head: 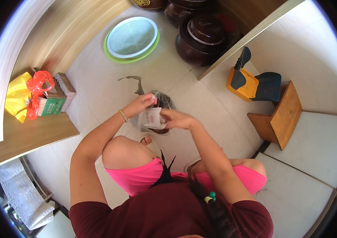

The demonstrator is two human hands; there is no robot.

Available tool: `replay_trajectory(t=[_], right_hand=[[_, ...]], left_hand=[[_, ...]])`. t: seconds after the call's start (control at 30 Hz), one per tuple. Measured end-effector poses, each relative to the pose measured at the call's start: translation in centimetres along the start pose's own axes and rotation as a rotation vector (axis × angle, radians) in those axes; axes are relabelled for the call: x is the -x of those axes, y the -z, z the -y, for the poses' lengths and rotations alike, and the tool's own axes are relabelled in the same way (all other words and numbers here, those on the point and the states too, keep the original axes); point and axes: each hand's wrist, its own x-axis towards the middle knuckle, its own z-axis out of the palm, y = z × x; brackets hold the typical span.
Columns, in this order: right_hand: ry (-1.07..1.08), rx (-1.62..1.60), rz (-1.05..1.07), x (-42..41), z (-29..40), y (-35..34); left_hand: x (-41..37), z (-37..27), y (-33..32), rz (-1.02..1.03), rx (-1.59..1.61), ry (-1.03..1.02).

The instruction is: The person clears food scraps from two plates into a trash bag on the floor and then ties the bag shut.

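On the tiled floor before me lies a clear plastic bag (138, 121) with dark contents that I cannot make out. My left hand (146, 101), with a beaded bracelet at its wrist, pinches a bit of thin, clear plastic at the bag's upper side. A white packet (151, 118) with printed writing sits over the bag, between my hands. The fingers of my right hand (173, 119) hold the packet's right edge; some fingertips are hidden behind it. A torn dark strip (139, 83) lies on the floor just beyond the bag.
Beyond are a light blue basket (132, 37) on a green one and dark lidded jars (199, 41). A yellow and dark chair (245, 81) and a wooden stool (284, 116) stand right. At left, a wooden shelf (37, 134) holds a yellow bag (18, 95), a red bag (40, 81) and boxes.
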Motion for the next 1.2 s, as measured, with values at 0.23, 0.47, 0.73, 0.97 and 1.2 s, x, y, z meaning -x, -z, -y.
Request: replay_trajectory(t=[0.23, 0.47, 0.73, 0.97, 1.2], right_hand=[[0.21, -0.726, -0.576, -1.4, -2.0, 0.1], [0.462, 0.444, -0.832, -3.9, 0.3, -0.2], [0.345, 0.204, -0.672, -4.6, 0.8, -0.4], [0.468, 0.725, -0.877, -3.8, -0.9, -1.3], [0.344, -0.355, -0.981, -6.7, -5.6, -0.9]], left_hand=[[-1.1, -0.5, -3.2, 0.171, -0.731, -0.291], [-0.6, -0.6, -3.4, 0.067, -0.482, -0.221], [0.3, 0.5, -2.8, -0.168, 0.217, 0.072], [1.7, -0.4, -0.6, -0.164, 0.315, -0.01], [3.1, -1.1, 1.9, -0.524, 0.652, -0.167]])
